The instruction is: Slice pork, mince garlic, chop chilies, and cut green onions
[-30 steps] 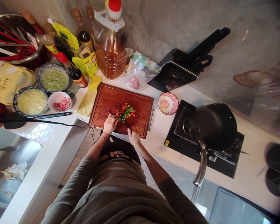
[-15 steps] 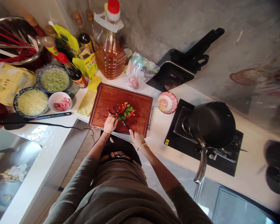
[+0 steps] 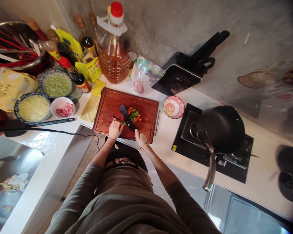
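On the dark red-brown cutting board (image 3: 109, 100), my right hand (image 3: 141, 138) grips the handle of a black-bladed kitchen knife (image 3: 127, 117). The blade is tilted so its broad side shows, with a few small bits stuck on it. My left hand (image 3: 115, 129) has its fingers curled down on red chili peppers (image 3: 114, 117), just left of the blade; the fingers partly hide them. Right of the knife lies a small heap of chopped red and green peppers (image 3: 134, 114).
Left are bowls of pale shreds (image 3: 33, 109), green pieces (image 3: 57, 84) and pink meat (image 3: 65, 110). Behind stand an oil jug (image 3: 116, 61) and a knife block (image 3: 180, 78). A small patterned bowl (image 3: 179, 112) and a black pan (image 3: 221, 130) on the stove are right.
The knife has turned from edge-down to showing its broad side, and my right hand has shifted slightly up and left. My left hand stays on the peppers.
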Tool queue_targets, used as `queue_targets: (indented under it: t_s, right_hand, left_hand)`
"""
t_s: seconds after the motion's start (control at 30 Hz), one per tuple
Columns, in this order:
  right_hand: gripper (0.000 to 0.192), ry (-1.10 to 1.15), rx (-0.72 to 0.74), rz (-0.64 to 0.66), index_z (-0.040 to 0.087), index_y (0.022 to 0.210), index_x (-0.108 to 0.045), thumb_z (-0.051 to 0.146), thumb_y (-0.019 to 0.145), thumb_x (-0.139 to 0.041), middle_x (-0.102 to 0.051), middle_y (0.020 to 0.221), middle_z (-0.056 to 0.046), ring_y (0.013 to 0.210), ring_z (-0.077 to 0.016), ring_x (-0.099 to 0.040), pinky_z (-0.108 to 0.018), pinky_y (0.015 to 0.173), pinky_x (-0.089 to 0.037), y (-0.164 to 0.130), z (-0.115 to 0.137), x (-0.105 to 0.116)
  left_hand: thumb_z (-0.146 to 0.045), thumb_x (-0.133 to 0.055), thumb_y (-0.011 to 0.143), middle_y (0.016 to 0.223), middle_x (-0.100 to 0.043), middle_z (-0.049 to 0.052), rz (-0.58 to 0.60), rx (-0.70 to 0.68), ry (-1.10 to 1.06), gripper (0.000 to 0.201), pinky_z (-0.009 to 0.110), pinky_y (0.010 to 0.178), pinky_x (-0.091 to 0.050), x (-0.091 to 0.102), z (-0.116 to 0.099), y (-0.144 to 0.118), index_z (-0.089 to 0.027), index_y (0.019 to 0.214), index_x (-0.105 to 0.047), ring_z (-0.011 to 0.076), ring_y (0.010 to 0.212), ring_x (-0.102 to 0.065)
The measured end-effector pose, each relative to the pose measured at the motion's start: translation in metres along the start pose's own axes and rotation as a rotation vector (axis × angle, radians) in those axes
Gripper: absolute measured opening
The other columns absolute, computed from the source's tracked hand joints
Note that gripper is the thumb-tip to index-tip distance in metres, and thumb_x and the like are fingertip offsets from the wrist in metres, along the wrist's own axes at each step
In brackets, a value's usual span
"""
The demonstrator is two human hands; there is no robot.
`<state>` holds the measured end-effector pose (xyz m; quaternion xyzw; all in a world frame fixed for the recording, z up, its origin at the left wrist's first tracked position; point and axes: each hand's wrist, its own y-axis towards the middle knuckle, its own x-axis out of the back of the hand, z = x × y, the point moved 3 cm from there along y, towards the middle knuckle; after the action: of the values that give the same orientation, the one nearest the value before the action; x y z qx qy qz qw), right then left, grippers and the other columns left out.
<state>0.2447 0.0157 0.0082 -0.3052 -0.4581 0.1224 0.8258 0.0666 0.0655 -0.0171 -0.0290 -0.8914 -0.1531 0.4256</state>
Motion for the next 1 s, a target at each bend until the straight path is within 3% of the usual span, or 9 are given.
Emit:
queue_targets:
  t_s: [0.13, 0.23, 0.53, 0.73, 1.0]
  right_hand:
    - [0.058, -0.084, 0.051, -0.058, 0.017, 0.099, -0.067, 0.047, 0.097, -0.017, -0.071, 0.089, -0.010, 0.086, -0.0192, -0.066, -0.023, 0.068, -0.039, -0.016, 0.004, 0.015]
    - [0.055, -0.163, 0.044, -0.026, 0.018, 0.102, -0.065, 0.049, 0.096, -0.020, -0.071, 0.090, -0.011, 0.086, -0.0207, -0.066, -0.024, 0.068, -0.039, -0.028, 0.009, 0.024]
    - [0.062, -0.312, -0.078, 0.092, 0.018, 0.108, -0.062, 0.056, 0.093, -0.016, -0.070, 0.091, -0.016, 0.087, -0.0261, -0.067, -0.031, 0.069, -0.043, -0.044, 0.022, 0.031]
    - [0.062, -0.256, -0.090, 0.135, 0.016, 0.106, -0.064, 0.057, 0.093, -0.019, -0.070, 0.096, -0.018, 0.089, -0.0260, -0.067, -0.030, 0.071, -0.044, -0.026, 0.029, 0.022]
    - [0.053, -0.122, 0.041, -0.045, 0.017, 0.106, -0.066, 0.041, 0.098, -0.019, -0.071, 0.096, -0.011, 0.089, -0.0197, -0.066, -0.023, 0.071, -0.040, -0.003, 0.010, 0.007]
  left_hand:
    - [-0.032, -0.047, 0.088, 0.105, -0.062, 0.010, -0.020, -0.006, -0.014, 0.018, 0.050, 0.107, -0.037, 0.005, -0.005, 0.002, -0.019, 0.098, -0.056, 0.0242, 0.112, -0.054]
    - [-0.031, -0.048, 0.087, 0.116, -0.058, 0.012, -0.055, 0.007, -0.010, 0.024, 0.055, 0.110, -0.029, 0.014, -0.005, -0.002, -0.017, 0.105, -0.054, 0.0264, 0.121, -0.047]
    - [-0.029, -0.046, 0.088, 0.105, -0.066, 0.007, -0.014, -0.040, 0.032, 0.020, 0.051, 0.108, -0.035, 0.011, 0.005, -0.009, -0.021, 0.099, -0.060, 0.0243, 0.112, -0.054]
    - [-0.029, -0.045, 0.089, 0.109, -0.065, 0.007, 0.020, -0.026, 0.032, 0.020, 0.046, 0.103, -0.041, 0.006, 0.008, -0.009, -0.020, 0.097, -0.062, 0.0252, 0.114, -0.053]
    - [-0.030, -0.047, 0.088, 0.104, -0.066, 0.008, -0.005, -0.021, 0.025, 0.019, 0.049, 0.104, -0.038, 0.006, 0.004, -0.005, -0.021, 0.096, -0.061, 0.0247, 0.109, -0.055]
